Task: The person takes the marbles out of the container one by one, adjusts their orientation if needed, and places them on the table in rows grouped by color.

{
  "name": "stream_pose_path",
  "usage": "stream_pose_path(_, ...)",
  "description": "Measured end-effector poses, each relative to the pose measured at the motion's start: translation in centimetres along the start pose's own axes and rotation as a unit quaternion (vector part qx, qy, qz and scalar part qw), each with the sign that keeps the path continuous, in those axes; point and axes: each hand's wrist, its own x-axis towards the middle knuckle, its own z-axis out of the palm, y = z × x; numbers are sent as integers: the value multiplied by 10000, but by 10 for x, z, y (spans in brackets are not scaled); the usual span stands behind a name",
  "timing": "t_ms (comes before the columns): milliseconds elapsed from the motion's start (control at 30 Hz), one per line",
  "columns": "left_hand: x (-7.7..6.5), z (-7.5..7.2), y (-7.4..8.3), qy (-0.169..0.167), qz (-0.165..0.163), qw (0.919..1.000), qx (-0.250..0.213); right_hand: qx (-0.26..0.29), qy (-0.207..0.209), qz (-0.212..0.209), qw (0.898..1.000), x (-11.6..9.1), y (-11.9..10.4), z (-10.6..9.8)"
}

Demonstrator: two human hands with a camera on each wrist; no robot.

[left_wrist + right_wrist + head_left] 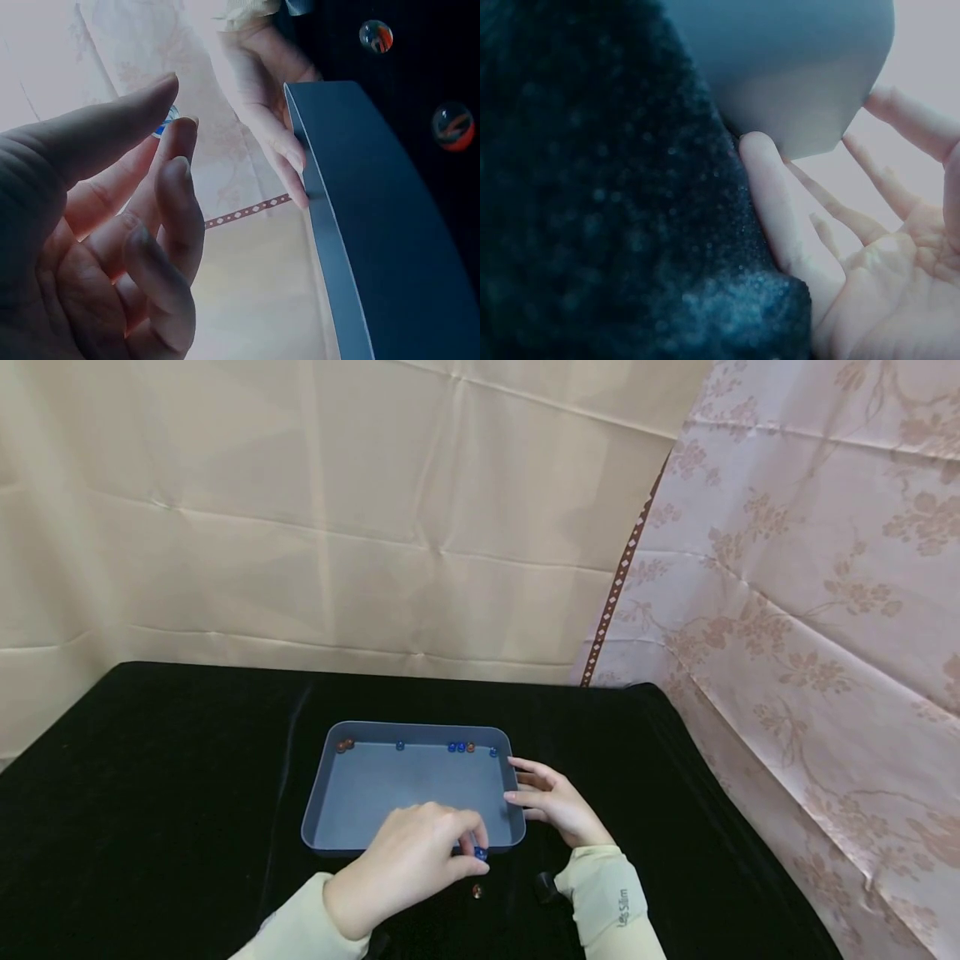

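Note:
My left hand (420,852) pinches a blue marble (481,854) between thumb and fingers, over the front rim of the grey-blue tray (405,793). In the left wrist view that same glass marble (166,121) peeks out between thumb and fingertip, mostly covered by them. My right hand (553,799) touches the tray's right wall with its fingers spread and rather straight. The right wrist view shows those fingers (769,187) along the tray's outer corner. Inside the tray, blue marbles (457,747) and brownish-orange marbles (345,745) lie along the far wall.
An orange-streaked marble (477,891) lies on the black cloth (187,793) in front of the tray. The left wrist view has a second such marble (454,126) there. A beige curtain (360,527) hangs behind, and a floral curtain (810,610) at the right.

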Motion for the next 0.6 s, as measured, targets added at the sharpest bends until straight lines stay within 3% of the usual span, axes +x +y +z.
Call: stream_pose_path(600, -5, 13, 3, -335, 86, 9991, -235, -3, 195, 76, 9998, 2, 2, 1)
